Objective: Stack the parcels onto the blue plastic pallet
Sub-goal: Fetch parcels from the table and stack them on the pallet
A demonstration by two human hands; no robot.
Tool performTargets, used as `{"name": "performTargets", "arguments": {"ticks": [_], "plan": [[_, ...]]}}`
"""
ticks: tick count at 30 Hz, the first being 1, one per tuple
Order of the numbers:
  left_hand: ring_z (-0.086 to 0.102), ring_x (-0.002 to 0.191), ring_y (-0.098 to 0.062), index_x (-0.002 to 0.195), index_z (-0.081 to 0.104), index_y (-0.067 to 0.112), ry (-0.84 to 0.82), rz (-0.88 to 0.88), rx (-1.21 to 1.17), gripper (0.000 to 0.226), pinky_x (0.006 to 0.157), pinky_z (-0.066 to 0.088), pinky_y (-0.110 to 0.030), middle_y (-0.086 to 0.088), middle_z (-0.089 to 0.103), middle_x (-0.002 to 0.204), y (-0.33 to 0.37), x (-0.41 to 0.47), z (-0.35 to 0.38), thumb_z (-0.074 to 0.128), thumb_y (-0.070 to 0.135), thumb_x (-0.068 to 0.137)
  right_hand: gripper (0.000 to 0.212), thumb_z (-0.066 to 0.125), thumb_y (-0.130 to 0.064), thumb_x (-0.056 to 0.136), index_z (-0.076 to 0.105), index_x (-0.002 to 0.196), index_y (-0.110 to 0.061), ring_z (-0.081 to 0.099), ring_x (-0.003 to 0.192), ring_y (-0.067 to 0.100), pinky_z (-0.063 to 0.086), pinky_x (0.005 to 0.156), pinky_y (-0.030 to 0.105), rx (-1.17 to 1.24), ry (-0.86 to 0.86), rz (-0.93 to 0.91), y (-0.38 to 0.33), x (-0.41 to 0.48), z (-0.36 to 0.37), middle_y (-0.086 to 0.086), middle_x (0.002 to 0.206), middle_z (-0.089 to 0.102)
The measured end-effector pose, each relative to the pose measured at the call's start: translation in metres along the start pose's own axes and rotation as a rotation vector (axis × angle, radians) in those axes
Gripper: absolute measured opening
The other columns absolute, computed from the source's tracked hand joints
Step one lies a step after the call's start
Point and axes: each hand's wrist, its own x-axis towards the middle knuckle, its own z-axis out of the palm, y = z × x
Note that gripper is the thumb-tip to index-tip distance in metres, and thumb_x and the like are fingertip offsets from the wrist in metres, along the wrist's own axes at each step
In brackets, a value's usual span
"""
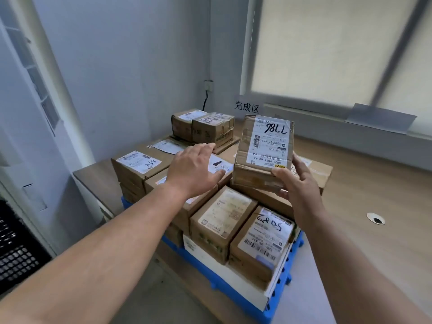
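Over the blue pallet (286, 277), right hand (301, 183) clamps its grip on parcel (264, 150) "7786"; left hand (191, 169), grip apart.

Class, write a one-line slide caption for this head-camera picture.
Right hand holds a parcel marked 7786 above the boxes stacked on the blue pallet; the open left hand reaches over them.

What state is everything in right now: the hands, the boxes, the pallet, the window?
Parcel marked 7786: held up, tilted, label facing the camera.
Right hand: grips that parcel's near lower corner.
Left hand: open, fingers straight, reaching over the stack.
Blue pallet: loaded with stacked parcels.
Parcel marked 5092: set down at the pallet's near corner.
Window blind: down.
Wall socket: cable plugged in.
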Motion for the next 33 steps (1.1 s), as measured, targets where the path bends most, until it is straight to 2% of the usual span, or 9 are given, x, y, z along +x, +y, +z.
{"name": "performTargets", "arguments": {"ticks": [2, 6, 10, 14, 20, 22, 26, 31, 33], "plan": [[0.031, 0.138, -0.019, 0.148, 0.024, 0.019, 0.003, 0.014, 0.025, 0.074, 0.111, 0.026, -0.038, -0.001, 0.034, 0.151, -0.009, 0.014, 0.006, 0.047, 0.057, 0.089, 0.066, 0.065, -0.014, 0.087, 0.039, 0.145, -0.032, 0.069, 0.096, 0.015, 0.054, 0.076, 0.026, -0.019, 0.018, -0.001, 0.004, 0.016, 0.004, -0.006, 0.106, 0.071], [0.031, 0.138, -0.020, 0.149, 0.023, 0.019, -0.009, 0.036, 0.046, 0.073, 0.110, 0.026, -0.039, -0.003, 0.033, 0.151, -0.025, 0.038, 0.014, 0.046, 0.057, 0.090, 0.066, 0.066, -0.020, 0.086, 0.039, 0.145, -0.035, 0.063, 0.108, 0.023, 0.052, 0.090, 0.041, -0.045, 0.055, 0.041, 0.015, 0.044, 0.013, 0.000, 0.120, 0.064], [0.030, 0.139, -0.020, 0.149, 0.024, 0.020, -0.014, 0.073, 0.040, 0.071, 0.111, 0.025, -0.039, -0.003, 0.033, 0.152, -0.039, 0.065, 0.020, 0.047, 0.053, 0.091, 0.067, 0.067, -0.019, 0.085, 0.040, 0.145, -0.033, 0.064, 0.105, 0.025, 0.055, 0.073, 0.032, -0.011, 0.092, 0.105, 0.023, 0.068, 0.020, 0.004, 0.121, 0.063], [0.033, 0.137, -0.022, 0.148, 0.026, 0.020, -0.008, 0.134, 0.037, 0.065, 0.110, 0.026, -0.039, -0.004, 0.036, 0.150, -0.052, 0.100, 0.025, 0.046, 0.048, 0.093, 0.066, 0.067, -0.024, 0.084, 0.041, 0.143, -0.034, 0.063, 0.105, 0.025, 0.054, 0.078, 0.035, -0.050, 0.140, 0.124, 0.027, 0.093, 0.025, 0.004, 0.120, 0.063], [0.029, 0.139, -0.021, 0.147, 0.030, 0.021, -0.027, 0.230, -0.013, 0.058, 0.112, 0.022, -0.039, -0.003, 0.035, 0.151, -0.075, 0.158, 0.035, 0.043, 0.044, 0.096, 0.064, 0.066, -0.024, 0.084, 0.043, 0.142, -0.033, 0.065, 0.084, 0.019, 0.050, 0.060, 0.026, -0.081, 0.242, 0.142, 0.028, 0.133, 0.042, 0.005, 0.115, 0.067], [0.028, 0.139, -0.021, 0.147, 0.031, 0.022, -0.031, 0.257, -0.020, 0.056, 0.112, 0.021, -0.038, -0.002, 0.034, 0.151, -0.081, 0.177, 0.038, 0.041, 0.044, 0.097, 0.065, 0.066, -0.025, 0.083, 0.042, 0.143, -0.032, 0.066, 0.085, 0.020, 0.051, 0.056, 0.025, -0.088, 0.265, 0.157, 0.029, 0.147, 0.051, 0.006, 0.117, 0.066], [0.027, 0.140, -0.020, 0.148, 0.031, 0.022, -0.057, 0.312, -0.019, 0.056, 0.112, 0.020, -0.036, -0.003, 0.033, 0.153, -0.094, 0.208, 0.043, 0.038, 0.046, 0.097, 0.069, 0.068, -0.035, 0.077, 0.044, 0.141, -0.037, 0.065, 0.101, 0.024, 0.052, 0.063, 0.030, -0.155, 0.296, 0.200, 0.037, 0.174, 0.070, 0.005, 0.122, 0.063], [0.020, 0.144, -0.021, 0.148, 0.029, 0.023, -0.194, 0.347, 0.023, 0.059, 0.113, 0.018, -0.037, -0.001, 0.030, 0.154, -0.107, 0.232, 0.057, 0.036, 0.052, 0.097, 0.062, 0.067, -0.035, 0.081, 0.046, 0.139, -0.037, 0.062, 0.095, 0.020, 0.051, 0.055, 0.026, -0.201, 0.347, 0.269, 0.048, 0.194, 0.089, 0.001, 0.122, 0.058], [0.027, 0.140, -0.021, 0.144, 0.036, 0.025, -0.247, 0.361, 0.028, 0.054, 0.110, 0.026, -0.038, 0.001, 0.036, 0.151, -0.110, 0.236, 0.063, 0.037, 0.051, 0.097, 0.060, 0.066, -0.037, 0.080, 0.047, 0.138, -0.037, 0.063, 0.097, 0.021, 0.052, 0.057, 0.028, -0.209, 0.354, 0.284, 0.053, 0.198, 0.093, 0.000, 0.122, 0.059]]}}
